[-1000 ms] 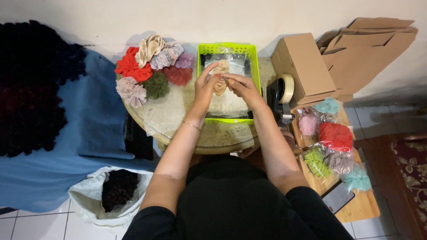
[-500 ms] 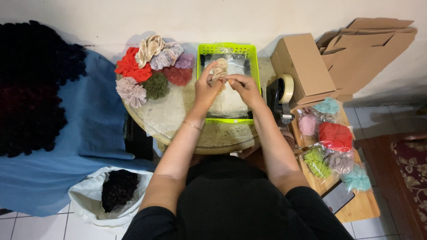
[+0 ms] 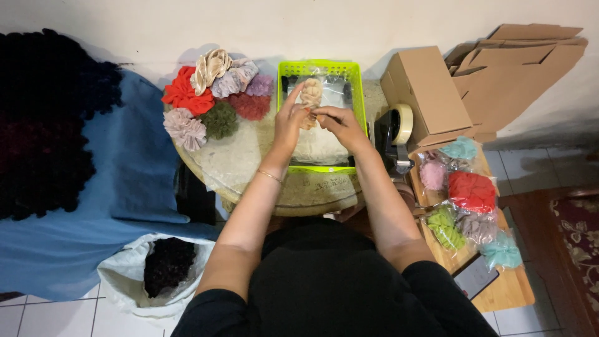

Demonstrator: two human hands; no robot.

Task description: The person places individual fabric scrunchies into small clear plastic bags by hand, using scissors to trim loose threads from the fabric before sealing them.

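Hands meet over a lime-green plastic basket [image 3: 355, 93] on a round table, seen from above by the person wearing the camera. Nearest the viewer, below the basket, are the person's black-clad lap and two bare forearms reaching up to it; a thin bracelet circles the left wrist. The left hand [image 3: 290, 122] and right hand [image 3: 337, 122] come together above the basket's middle, fingers pinched shut on a beige fabric scrunchie [image 3: 310, 93] whose upper part rises toward the basket's far end. Clear plastic bags lie inside the basket beneath it. Left of the basket sits a heap of loose scrunchies [image 3: 215, 93] in red, cream, lilac, green and dusty pink. Right of the basket stand a tape dispenser [image 3: 396, 134] and a closed cardboard box [image 3: 424, 93], with bagged scrunchies [image 3: 468, 193] on a wooden board lower right of it. Flat cardboard sheets [image 3: 518, 59] lean on the wall, far right of the basket.
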